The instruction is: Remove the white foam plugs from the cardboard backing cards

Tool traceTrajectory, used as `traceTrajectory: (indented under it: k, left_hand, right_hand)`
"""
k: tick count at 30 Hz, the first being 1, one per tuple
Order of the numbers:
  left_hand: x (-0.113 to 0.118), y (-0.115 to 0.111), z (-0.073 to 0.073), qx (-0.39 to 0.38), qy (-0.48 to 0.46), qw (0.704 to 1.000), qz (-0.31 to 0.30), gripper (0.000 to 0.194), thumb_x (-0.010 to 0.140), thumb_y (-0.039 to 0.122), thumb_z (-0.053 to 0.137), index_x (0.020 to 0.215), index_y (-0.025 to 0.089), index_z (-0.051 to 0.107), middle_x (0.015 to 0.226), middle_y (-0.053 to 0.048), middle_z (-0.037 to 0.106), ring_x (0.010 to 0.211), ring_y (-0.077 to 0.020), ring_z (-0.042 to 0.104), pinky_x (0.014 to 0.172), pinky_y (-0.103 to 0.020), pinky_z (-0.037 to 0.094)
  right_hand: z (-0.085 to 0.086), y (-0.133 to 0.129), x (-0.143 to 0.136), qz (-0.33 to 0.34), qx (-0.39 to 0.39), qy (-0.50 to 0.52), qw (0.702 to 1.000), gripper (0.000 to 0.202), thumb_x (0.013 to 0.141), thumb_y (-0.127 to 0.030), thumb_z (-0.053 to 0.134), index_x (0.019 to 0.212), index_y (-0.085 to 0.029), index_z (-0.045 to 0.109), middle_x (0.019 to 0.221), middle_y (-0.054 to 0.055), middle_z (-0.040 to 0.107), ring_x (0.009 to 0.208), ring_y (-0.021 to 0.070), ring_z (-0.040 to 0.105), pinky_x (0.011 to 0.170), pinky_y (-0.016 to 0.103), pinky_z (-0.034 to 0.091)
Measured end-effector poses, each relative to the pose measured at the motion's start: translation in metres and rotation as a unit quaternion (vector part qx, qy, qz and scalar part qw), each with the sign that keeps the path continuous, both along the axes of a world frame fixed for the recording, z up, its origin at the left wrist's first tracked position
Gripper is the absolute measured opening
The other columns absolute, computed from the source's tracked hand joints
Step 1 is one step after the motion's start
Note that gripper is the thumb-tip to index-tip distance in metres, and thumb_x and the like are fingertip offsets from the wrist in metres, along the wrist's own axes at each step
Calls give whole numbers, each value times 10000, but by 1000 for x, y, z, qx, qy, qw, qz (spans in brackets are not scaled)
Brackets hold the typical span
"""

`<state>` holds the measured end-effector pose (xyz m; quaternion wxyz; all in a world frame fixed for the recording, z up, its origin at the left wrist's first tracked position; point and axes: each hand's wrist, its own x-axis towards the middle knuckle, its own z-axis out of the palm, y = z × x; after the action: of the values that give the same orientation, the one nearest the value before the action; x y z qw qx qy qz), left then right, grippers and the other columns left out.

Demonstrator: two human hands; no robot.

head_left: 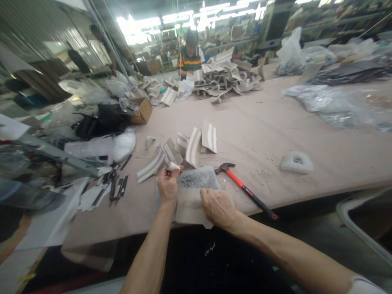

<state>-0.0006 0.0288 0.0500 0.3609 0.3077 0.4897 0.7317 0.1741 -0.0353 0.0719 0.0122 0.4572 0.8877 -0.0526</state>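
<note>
Overhanging the worktop's [254,122] near edge, the beige panel [189,206] under the clenched right hand [219,207] could tip; left hand [168,187] grips white cylinder [172,166].

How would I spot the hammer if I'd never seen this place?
Look at the big pinkish table, then at its near edge, beside the person's right hand. The hammer lies there, its black end toward that edge. Its bright red handle section sets it apart from the pale pieces nearby.

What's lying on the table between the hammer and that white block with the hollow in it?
Small scattered bits and a few thin strands lie between the hammer and the white block, seen in the head view; too small to identify.
</note>
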Motion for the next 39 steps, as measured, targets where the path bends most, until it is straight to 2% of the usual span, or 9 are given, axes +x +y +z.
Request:
traceTrajectory:
  k: [4, 10, 15, 19, 24, 28, 31, 35, 39]
  left_hand:
    - [1, -15, 10, -6, 92, 993, -73, 321, 743, 373, 821, 944, 149, 707, 882, -60, 761, 816, -176, 711, 784, -279, 553]
    - [27, -24, -38, -74, 123, 970, -195, 269, 770, 371, 765, 945, 174, 712, 903, -57, 768, 806, -191, 706, 736, -269, 542]
    - [28, -20, -52, -85, 149, 963, -208, 251, 770, 368, 738, 925, 174, 703, 875, -61, 769, 793, -197, 698, 718, -270, 532]
    - [24, -21, -50, -91, 161, 959, -213, 228, 813, 377, 700, 909, 170, 712, 873, -60, 757, 765, -181, 676, 699, -259, 513]
    - [25, -22, -51, -96, 173, 957, -213, 231, 802, 379, 707, 906, 173, 703, 893, -76, 767, 812, -208, 694, 733, -283, 518]
    - [26, -21, -52, -104, 186, 953, -216, 234, 789, 378, 714, 917, 183, 696, 889, -68, 768, 834, -217, 701, 760, -293, 517]
    - [24, -19, -50, -105, 199, 946, -232, 202, 790, 344, 690, 917, 187, 696, 895, -67, 769, 829, -218, 697, 760, -298, 516]
    - [18, -14, -45, -94, 246, 924, -276, 125, 791, 281, 645, 854, 186, 697, 837, -45, 745, 775, -198, 662, 737, -285, 493]
    - [13, -13, -47, -59, 286, 906, -306, 133, 808, 255, 620, 886, 185, 701, 839, -28, 715, 788, -185, 633, 755, -276, 476]
  right_hand:
    - [0, 3, 5, -111, -75, 68, 989, 378, 988, -299, 446, 1309, -110, 512, 960, 140, 719, 833, 300, 701, 675, 376, 504]
    - [-22, -12, -5, -168, -122, 156, 966, 429, 1004, -348, 461, 1380, -147, 513, 1138, 135, 715, 981, 295, 702, 801, 374, 516]
    - [-34, -20, -1, -159, -123, 232, 952, 550, 998, -434, 474, 1447, -118, 448, 1215, 168, 672, 1067, 295, 664, 891, 396, 506]
    - [-38, 0, 36, -216, -45, 244, 944, 478, 1012, -417, 428, 1380, -120, 494, 1169, 155, 639, 1013, 262, 635, 891, 386, 495]
    - [-44, 33, 99, -296, 43, 59, 952, 341, 971, -371, 516, 1164, -102, 599, 1095, 174, 606, 1012, 298, 580, 856, 396, 462]
    - [-53, 45, 128, -316, -48, 10, 948, 251, 965, -351, 526, 1034, -124, 607, 1027, 165, 613, 948, 281, 602, 789, 363, 442]
    - [-51, 51, 131, -356, -167, 139, 909, 131, 924, -248, 524, 977, -137, 568, 952, 132, 615, 880, 239, 605, 717, 322, 435]
    - [-31, 55, 116, -345, -333, 272, 834, 48, 865, -199, 469, 880, -180, 511, 749, 22, 586, 623, 141, 557, 564, 250, 439]
    - [-2, 41, 94, -320, -336, 337, 819, 85, 892, -259, 384, 864, -211, 449, 681, -26, 537, 515, 109, 487, 494, 229, 409]
